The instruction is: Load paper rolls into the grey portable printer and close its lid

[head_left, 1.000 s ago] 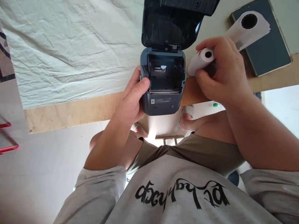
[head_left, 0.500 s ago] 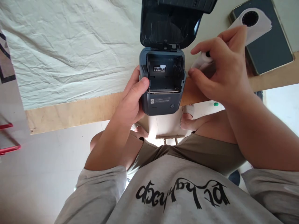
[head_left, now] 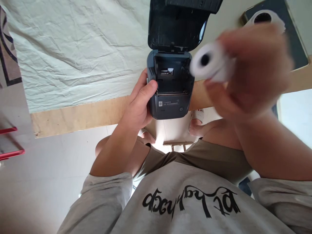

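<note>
A small dark grey label printer [head_left: 170,104] sits at the table's near edge with its lid [head_left: 176,26] swung up, showing the bare paper bay. My left hand [head_left: 138,104] grips the printer's left side, thumb on its front corner. My right hand [head_left: 248,68], blurred by motion, holds a white paper roll [head_left: 211,61] in the air just right of the open bay, its hollow core facing me.
A second white paper roll [head_left: 264,18] lies on a dark tablet-like slab [head_left: 296,48] at the far right. A crumpled white cloth [head_left: 73,48] covers the wooden table [head_left: 85,113] to the left. Red bars [head_left: 9,152] show at the left edge.
My right hand has lifted the roll off the table and carried it up and left toward the open bay. The left hand stays on the printer.
</note>
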The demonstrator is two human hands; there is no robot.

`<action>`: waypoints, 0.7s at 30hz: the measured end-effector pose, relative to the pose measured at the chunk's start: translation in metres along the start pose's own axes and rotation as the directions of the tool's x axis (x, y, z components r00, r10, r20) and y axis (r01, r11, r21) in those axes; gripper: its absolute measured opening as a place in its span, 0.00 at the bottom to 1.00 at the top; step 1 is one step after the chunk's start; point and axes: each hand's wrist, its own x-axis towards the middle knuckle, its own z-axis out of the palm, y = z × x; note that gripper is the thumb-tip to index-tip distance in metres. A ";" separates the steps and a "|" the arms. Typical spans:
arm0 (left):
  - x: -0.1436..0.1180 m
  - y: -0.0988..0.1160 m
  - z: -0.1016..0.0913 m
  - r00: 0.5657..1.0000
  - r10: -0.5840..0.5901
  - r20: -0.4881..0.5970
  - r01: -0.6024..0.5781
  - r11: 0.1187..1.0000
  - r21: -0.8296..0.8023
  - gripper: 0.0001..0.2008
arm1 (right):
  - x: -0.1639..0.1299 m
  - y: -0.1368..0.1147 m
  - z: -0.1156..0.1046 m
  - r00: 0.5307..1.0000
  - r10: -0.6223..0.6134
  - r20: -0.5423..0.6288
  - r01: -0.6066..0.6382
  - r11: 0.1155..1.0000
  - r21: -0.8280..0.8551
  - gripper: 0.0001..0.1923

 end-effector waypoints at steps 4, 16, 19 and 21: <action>0.004 -0.005 -0.007 0.998 0.062 -0.008 -0.061 0.996 0.067 0.20 | -0.004 -0.018 0.020 0.900 -0.406 0.162 0.437 0.848 -0.300 0.13; 0.009 -0.011 -0.013 0.992 0.106 0.073 -0.111 0.991 0.073 0.18 | 0.008 -0.026 0.033 0.962 -0.202 0.182 0.256 0.896 -0.363 0.06; 0.010 -0.010 -0.014 0.992 0.100 0.076 -0.106 0.991 0.082 0.17 | -0.001 -0.023 0.034 0.935 -0.338 0.112 0.355 0.859 -0.369 0.07; 0.012 -0.011 -0.016 0.984 0.141 0.107 -0.147 0.988 0.051 0.20 | -0.008 -0.022 0.036 0.901 -0.422 0.104 0.430 0.831 -0.353 0.06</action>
